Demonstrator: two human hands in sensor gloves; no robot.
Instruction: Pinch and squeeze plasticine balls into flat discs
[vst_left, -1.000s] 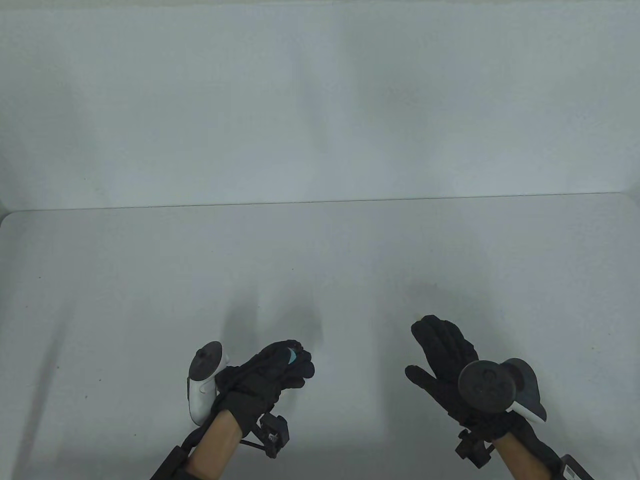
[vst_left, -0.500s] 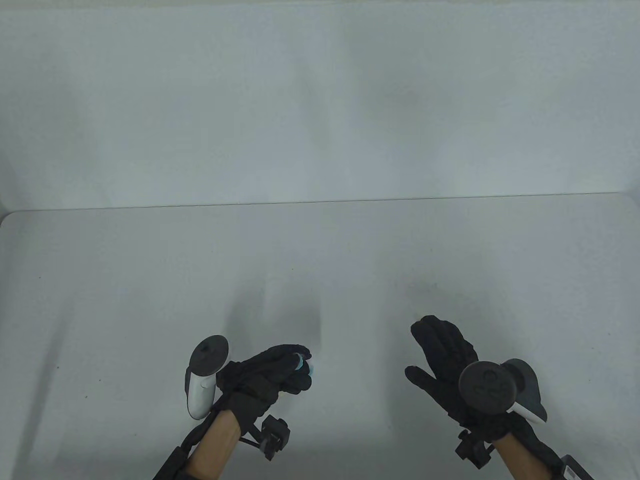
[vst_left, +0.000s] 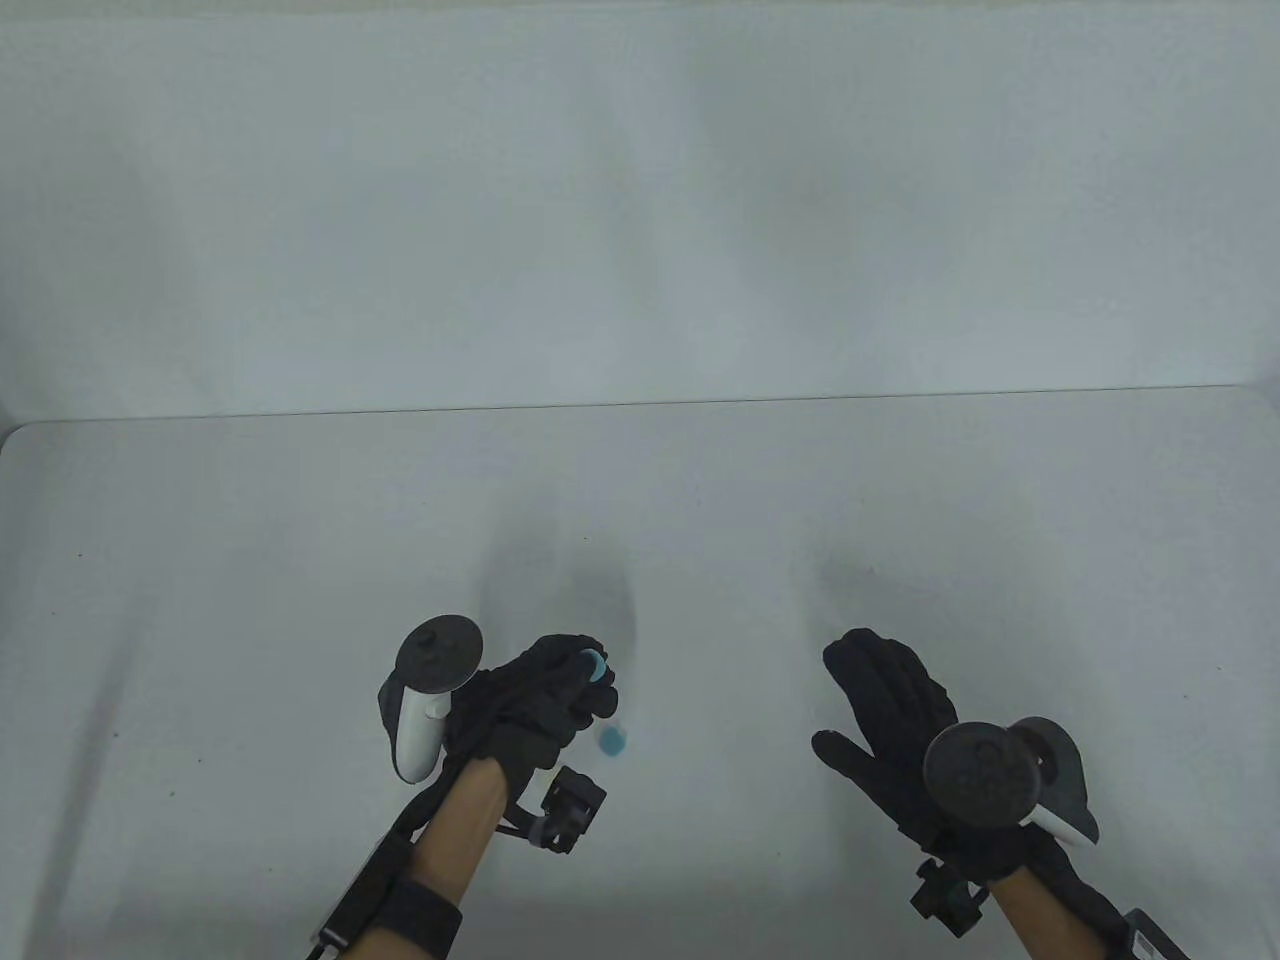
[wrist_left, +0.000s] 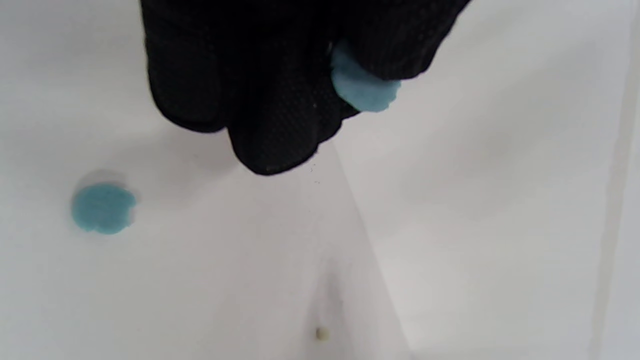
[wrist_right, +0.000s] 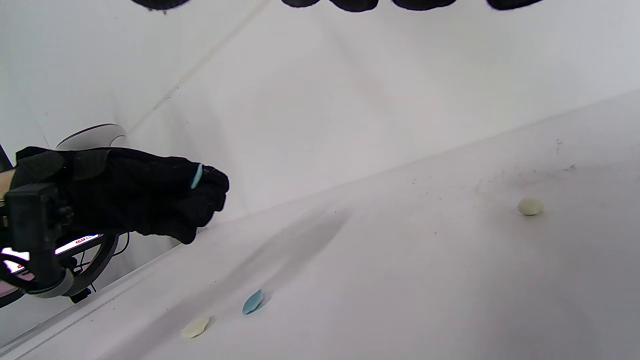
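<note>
My left hand (vst_left: 585, 680) hovers above the table and pinches a flattened blue plasticine piece (vst_left: 597, 663) between thumb and fingertips; the left wrist view shows its ragged edge (wrist_left: 365, 91) sticking out from the glove. A blue disc (vst_left: 612, 741) lies flat on the table just below that hand, also seen as the blue disc (wrist_left: 102, 207) and the blue disc (wrist_right: 252, 301). Beside it lies a cream disc (wrist_right: 196, 327). A small cream ball (wrist_right: 530, 206) sits farther out on the table. My right hand (vst_left: 880, 685) holds nothing, fingers straight.
The white table (vst_left: 300, 560) ends at a far edge against a white back wall (vst_left: 640, 200). A wrist camera (vst_left: 572, 805) hangs under the left forearm. Faint grey smudges mark the tabletop ahead of the right hand.
The left hand has lifted and moved a little away from the near edge, still pinching the blue piece. A blue disc now shows on the table beneath it. The right hand has stayed put.
</note>
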